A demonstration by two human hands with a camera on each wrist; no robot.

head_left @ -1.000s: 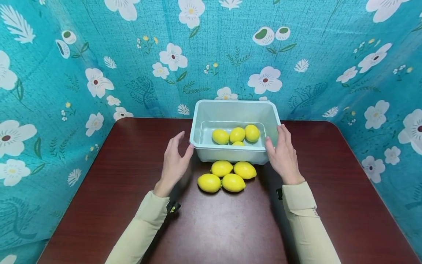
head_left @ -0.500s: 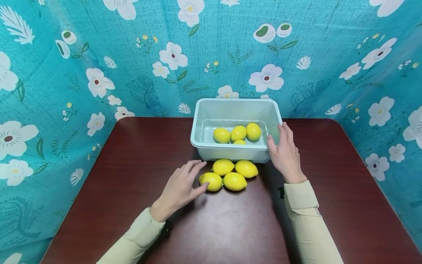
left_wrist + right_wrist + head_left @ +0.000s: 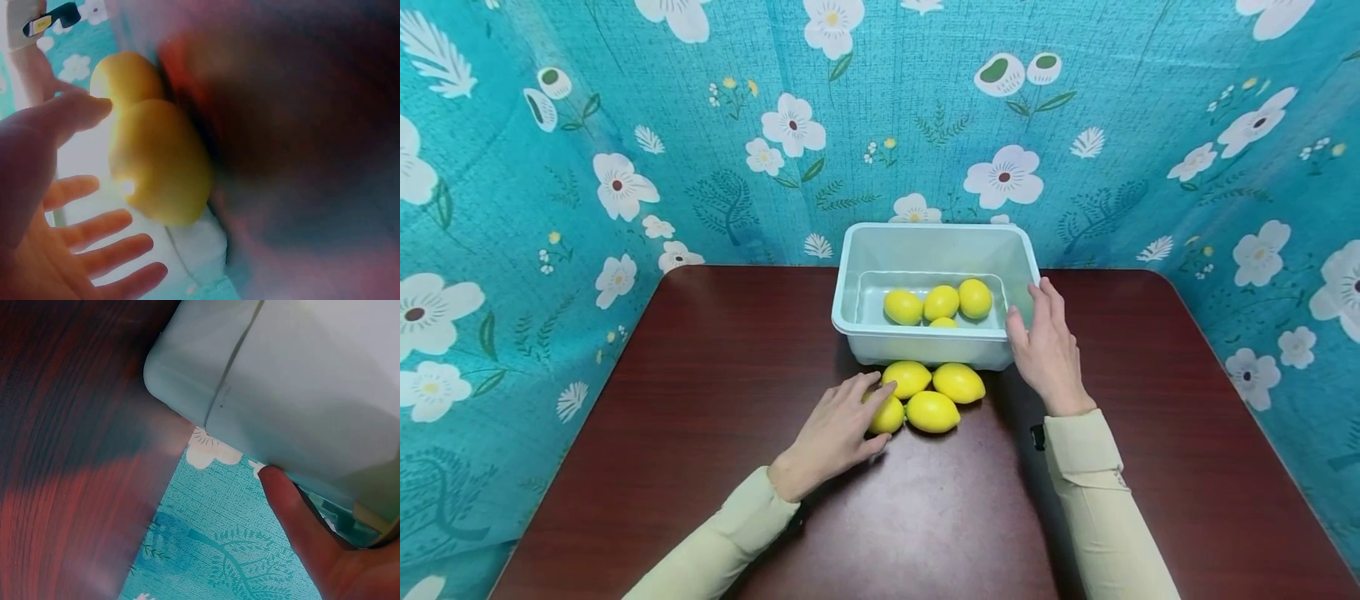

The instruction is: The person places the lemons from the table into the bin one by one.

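One left hand (image 3: pixel 833 433) — splayed beside lemon (image 3: pixel 891 416)

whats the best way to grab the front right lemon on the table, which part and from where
Probably round the plump middle of the front right lemon, from above and the near side. It lies lengthwise left to right and its right end tapers; other lemons crowd its left and far sides, leaving the near side free.

The head camera looks forward and down across the table (image 3: pixel 737 333). Close up, the left wrist view shares lemons (image 3: pixel 162 162) with it, the right wrist view the bin (image 3: pixel 312 381).
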